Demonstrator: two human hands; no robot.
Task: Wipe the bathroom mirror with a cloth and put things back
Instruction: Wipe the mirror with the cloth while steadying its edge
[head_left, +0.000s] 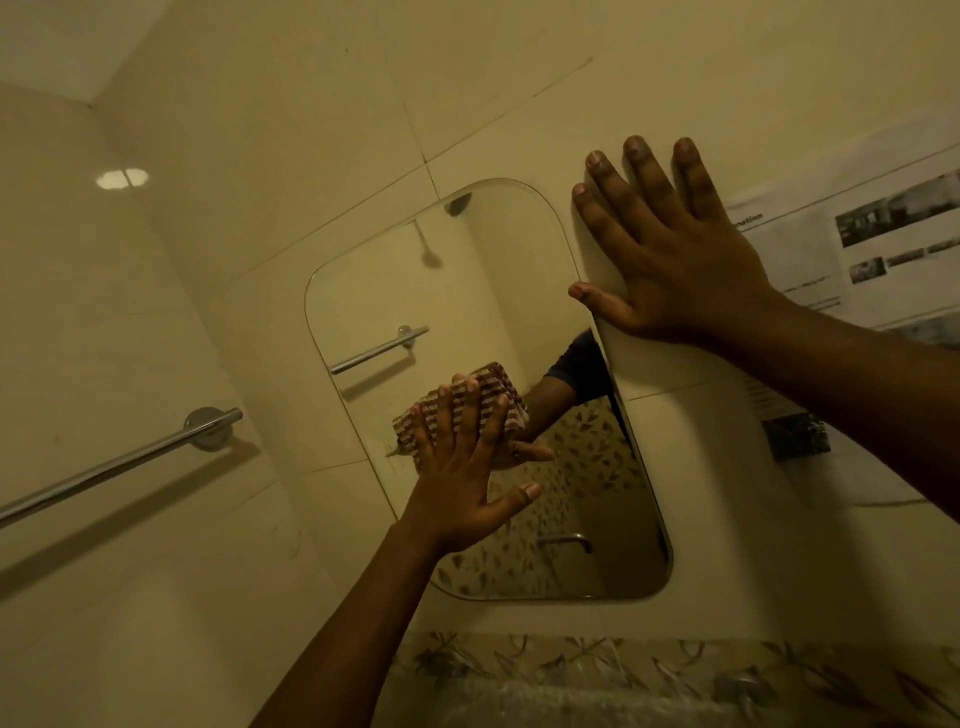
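Note:
A frameless mirror (457, 291) with rounded corners hangs tilted on the cream tiled wall. My left hand (462, 467) presses a folded brown-and-white checked cloth (488, 387) flat against the mirror's lower left part, fingers spread over it. My right hand (670, 249) lies flat and open on the wall at the mirror's upper right edge, thumb touching the rim. The mirror reflects my arm, a dark sleeve, a towel bar and a shower head.
A chrome towel bar (119, 462) runs along the left wall. A printed paper sheet (857, 249) is stuck to the wall at the right. A leaf-patterned tile band (649, 670) runs below the mirror.

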